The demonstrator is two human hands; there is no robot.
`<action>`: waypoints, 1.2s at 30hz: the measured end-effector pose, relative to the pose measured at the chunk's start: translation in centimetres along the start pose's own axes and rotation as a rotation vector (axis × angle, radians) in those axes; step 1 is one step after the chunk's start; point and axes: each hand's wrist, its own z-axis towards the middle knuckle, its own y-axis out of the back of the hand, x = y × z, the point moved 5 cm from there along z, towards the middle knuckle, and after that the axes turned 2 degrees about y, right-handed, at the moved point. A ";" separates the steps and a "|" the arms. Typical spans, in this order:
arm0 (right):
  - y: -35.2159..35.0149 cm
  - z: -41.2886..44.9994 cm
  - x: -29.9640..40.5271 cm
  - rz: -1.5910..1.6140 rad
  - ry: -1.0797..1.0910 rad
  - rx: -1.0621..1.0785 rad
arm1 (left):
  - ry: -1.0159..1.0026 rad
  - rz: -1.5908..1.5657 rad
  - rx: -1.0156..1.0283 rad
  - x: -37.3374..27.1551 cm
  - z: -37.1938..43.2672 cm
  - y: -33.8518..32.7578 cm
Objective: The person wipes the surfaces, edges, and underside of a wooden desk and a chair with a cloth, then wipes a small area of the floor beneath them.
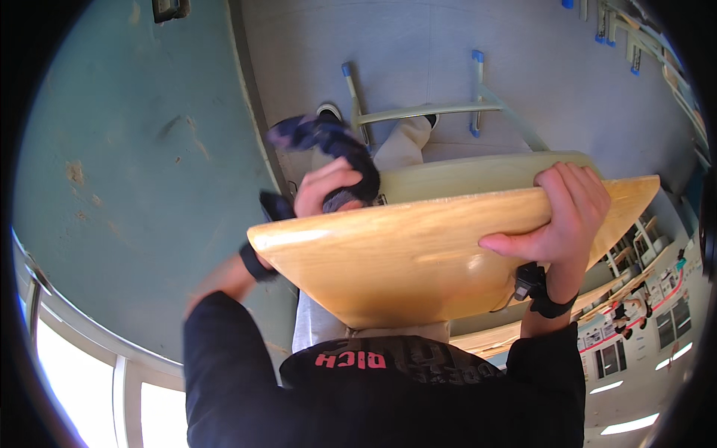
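Note:
A light wooden desktop [425,246] with a glossy face is tilted up in front of me. Over its far edge, at the right, my right hand [571,215] is clamped, thumb on the near face and fingers over the rim. Beyond the board's left part, my left hand [327,187] is closed around a dark patterned cloth item [330,137], blurred at its far end; part of that hand is hidden behind the board. A pale green desk compartment [482,173] shows behind the raised top. Each wrist bears a black strap, the right one with a small device.
A scuffed green wall [140,185] rises close on the left. The desk's metal frame [431,112] with blue foot caps stands on the grey floor [403,45], near my shoes. More furniture legs [636,53] are at the upper right; people [622,319] appear far off at the right.

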 end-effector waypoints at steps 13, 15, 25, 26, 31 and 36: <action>-2.1 0.9 1.3 0.166 0.058 -0.152 | 0.276 -0.293 0.982 4.0 20.0 -17.3; -1.5 0.0 0.8 0.330 0.037 -0.168 | 0.372 -0.314 1.036 4.1 22.5 -22.0; 4.7 -16.3 -15.4 0.488 -0.819 -0.816 | 0.388 0.283 0.729 -5.8 39.3 -28.8; 4.9 -18.3 -17.3 0.576 -0.936 -0.842 | 0.294 0.309 0.674 -6.5 40.3 -28.9; 8.7 -22.4 -21.7 0.653 -0.801 -0.908 | 0.096 -0.124 0.648 -19.5 42.2 -33.5; 11.8 -23.6 -18.8 0.803 -0.417 -1.215 | 0.247 -0.346 0.916 -24.4 32.4 -40.9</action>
